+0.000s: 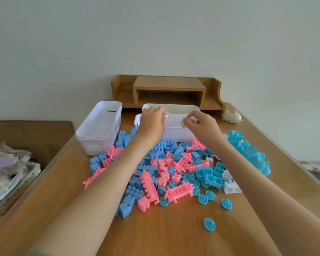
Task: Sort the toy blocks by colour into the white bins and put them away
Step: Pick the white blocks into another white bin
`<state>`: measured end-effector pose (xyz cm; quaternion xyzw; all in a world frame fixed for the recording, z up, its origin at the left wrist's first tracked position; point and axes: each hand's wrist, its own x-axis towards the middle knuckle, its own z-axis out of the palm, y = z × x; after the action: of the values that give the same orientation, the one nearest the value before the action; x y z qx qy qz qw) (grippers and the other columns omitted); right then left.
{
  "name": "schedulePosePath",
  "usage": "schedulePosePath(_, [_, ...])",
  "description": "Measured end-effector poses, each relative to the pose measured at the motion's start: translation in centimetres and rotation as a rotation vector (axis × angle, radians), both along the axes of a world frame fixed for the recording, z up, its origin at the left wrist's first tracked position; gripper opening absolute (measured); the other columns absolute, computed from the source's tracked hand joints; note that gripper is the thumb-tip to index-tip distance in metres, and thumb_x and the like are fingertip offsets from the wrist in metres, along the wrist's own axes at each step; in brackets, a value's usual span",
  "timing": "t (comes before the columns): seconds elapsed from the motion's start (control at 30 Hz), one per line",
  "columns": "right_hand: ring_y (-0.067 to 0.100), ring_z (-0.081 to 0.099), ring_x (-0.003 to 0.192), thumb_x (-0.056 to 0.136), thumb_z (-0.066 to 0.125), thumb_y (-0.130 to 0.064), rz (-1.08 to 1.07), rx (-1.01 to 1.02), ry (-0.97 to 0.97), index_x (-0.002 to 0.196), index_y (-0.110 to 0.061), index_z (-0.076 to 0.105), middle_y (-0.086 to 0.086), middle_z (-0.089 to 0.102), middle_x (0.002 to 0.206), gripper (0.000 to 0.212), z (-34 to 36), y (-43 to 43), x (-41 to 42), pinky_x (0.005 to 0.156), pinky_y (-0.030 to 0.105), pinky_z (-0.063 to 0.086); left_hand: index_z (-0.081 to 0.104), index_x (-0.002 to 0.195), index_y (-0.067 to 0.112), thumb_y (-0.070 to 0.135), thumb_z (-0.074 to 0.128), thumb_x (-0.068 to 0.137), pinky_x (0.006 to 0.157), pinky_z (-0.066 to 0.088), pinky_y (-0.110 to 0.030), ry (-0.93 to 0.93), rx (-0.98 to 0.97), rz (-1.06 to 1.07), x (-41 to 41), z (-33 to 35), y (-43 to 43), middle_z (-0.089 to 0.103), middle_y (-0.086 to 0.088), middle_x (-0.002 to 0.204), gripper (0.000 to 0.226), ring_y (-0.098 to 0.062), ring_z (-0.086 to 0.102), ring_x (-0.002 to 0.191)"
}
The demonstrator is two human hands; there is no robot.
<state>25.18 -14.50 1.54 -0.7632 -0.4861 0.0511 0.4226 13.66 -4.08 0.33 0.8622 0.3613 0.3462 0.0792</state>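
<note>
Passing, at nine o'clock beyond the table (pixel 174 237) edge, a heap of plastic bags (pixel 7 169), lying apart from the work. Leaving the left white bin (pixel 98 126) standing open at ten o'clock of the block pile (pixel 155 172), probably waiting for a colour not yet being sorted. Reaching the left hand (pixel 151 121) across the pile to twelve o'clock, over the middle white bin (pixel 174 133), fingers curled and seemingly pinching a small pale piece (pixel 165 116), though blurring there is preventing certainty. Showing a rear white bin (pixel 174 106) just behind. Holding the right hand (pixel 199 124) at one o'clock above that same middle bin's rim, thumb and fingers grasping a white block (pixel 193 119), likely for dropping the pale pieces together. Leaving blue and pink mixed in the pile at six o'clock of the bins, so judging most of the sorting as undone. Skipping, at three o'clock, the blue toy train (pixel 248 154) and, nearer, the loose white blocks (pixel 231 187), sitting within easy reach of the right hand.
</note>
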Motion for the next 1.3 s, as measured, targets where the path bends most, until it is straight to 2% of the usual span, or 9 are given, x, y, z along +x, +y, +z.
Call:
schedulePosePath(0.23, [0.011, 0.056, 0.071, 0.096, 0.048, -0.027, -0.014, -0.241, -0.302, 0.110, -0.016, 0.055, 0.000, 0.061, 0.089, 0.020, -1.7, 7.1, 2.5, 0.062, 0.018, 0.046, 0.060, 0.114, 0.018, 0.009, 0.048, 0.096, 0.086, 0.037, -0.028, 0.191, -0.080, -0.008, 1.8, -0.2, 4.2, 0.054, -0.008, 0.114, 0.024, -0.024, 0.043, 0.115])
schedulePosePath(0.37, [0.008, 0.052, 0.068, 0.096, 0.048, -0.028, -0.019, -0.295, -0.301, 0.114, -0.015, 0.057, -0.003, 0.055, 0.086, 0.024, -2.3, 8.0, 2.8, 0.054, 0.011, 0.039, 0.063, 0.116, 0.016, 0.013, 0.045, 0.097, 0.084, 0.037, -0.021, 0.278, -0.240, -0.079, 1.6, -0.6, 5.2, 0.059, -0.005, 0.117, 0.026, -0.020, 0.053, 0.107])
schedulePosePath(0.53, [0.012, 0.054, 0.076, 0.096, 0.048, -0.025, 0.048, -0.373, -0.293, 0.116, -0.014, 0.057, 0.004, 0.059, 0.097, 0.024, -3.0, 6.9, 2.9, 0.068, 0.017, 0.046, 0.058, 0.115, 0.019, 0.015, 0.044, 0.098, 0.076, 0.037, -0.016, 0.386, -0.370, -0.106, 1.2, -1.4, 4.3, 0.055, -0.003, 0.117, 0.022, -0.016, 0.051, 0.101])
schedulePosePath(0.6, [0.013, 0.054, 0.077, 0.096, 0.048, -0.025, 0.066, -0.385, -0.265, 0.113, -0.013, 0.057, 0.006, 0.060, 0.099, 0.022, -3.5, 6.0, 3.0, 0.069, 0.017, 0.045, 0.055, 0.108, 0.018, 0.012, 0.043, 0.098, 0.065, 0.037, -0.015, 0.344, -0.364, -0.147, 0.4, -2.1, 3.6, 0.057, -0.004, 0.111, 0.017, -0.015, 0.053, 0.095])
schedulePosePath(0.7, [0.014, 0.055, 0.082, 0.096, 0.049, -0.025, 0.065, -0.383, -0.235, 0.113, -0.014, 0.055, 0.004, 0.057, 0.100, 0.021, -3.6, 4.7, 3.3, 0.070, 0.016, 0.046, 0.052, 0.098, 0.016, 0.010, 0.044, 0.097, 0.073, 0.038, -0.019, 0.278, -0.323, -0.172, -0.6, -2.9, 3.0, 0.057, -0.004, 0.109, 0.010, -0.014, 0.053, 0.093])
schedulePosePath(0.77, [0.013, 0.056, 0.080, 0.096, 0.049, -0.025, 0.038, -0.353, -0.218, 0.113, -0.015, 0.055, 0.003, 0.056, 0.099, 0.021, -3.3, 4.1, 3.4, 0.061, 0.013, 0.046, 0.050, 0.097, 0.016, 0.010, 0.046, 0.096, 0.072, 0.038, -0.018, 0.244, -0.323, -0.145, -0.9, -3.2, 2.8, 0.057, -0.003, 0.107, 0.007, -0.013, 0.053, 0.093])
schedulePosePath(1.0, [0.011, 0.055, 0.079, 0.096, 0.048, -0.023, -0.006, -0.317, -0.234, 0.117, -0.013, 0.054, 0.006, 0.060, 0.109, 0.023, -3.1, 3.2, 3.6, 0.054, 0.007, 0.039, 0.037, 0.101, 0.017, 0.022, 0.047, 0.097, 0.047, 0.035, -0.008, -0.104, -0.507, 0.024, -1.6, -2.8, 2.1, 0.041, 0.006, 0.087, 0.012, -0.005, 0.046, 0.071])
schedulePosePath(1.17, [0.012, 0.056, 0.078, 0.095, 0.051, -0.025, -0.035, -0.299, -0.196, 0.115, -0.012, 0.054, 0.007, 0.061, 0.108, 0.024, -3.4, 4.1, 3.2, 0.060, 0.014, 0.044, 0.035, 0.113, 0.020, 0.027, 0.038, 0.100, 0.065, 0.039, -0.017, -0.273, -0.792, 0.012, -1.7, -2.6, 3.0, 0.049, -0.005, 0.118, 0.016, -0.011, 0.053, 0.094])
schedulePosePath(1.3, [0.012, 0.054, 0.075, 0.088, 0.063, -0.026, -0.050, -0.213, -0.076, 0.116, -0.013, 0.042, 0.002, 0.050, 0.098, 0.038, -4.0, 4.8, 2.9, 0.054, 0.013, 0.043, 0.035, 0.135, 0.019, 0.048, 0.021, 0.100, 0.093, 0.040, -0.029, -0.493, -0.958, -0.097, -2.1, -2.3, 3.2, 0.046, -0.004, 0.138, 0.048, -0.015, 0.049, 0.118])
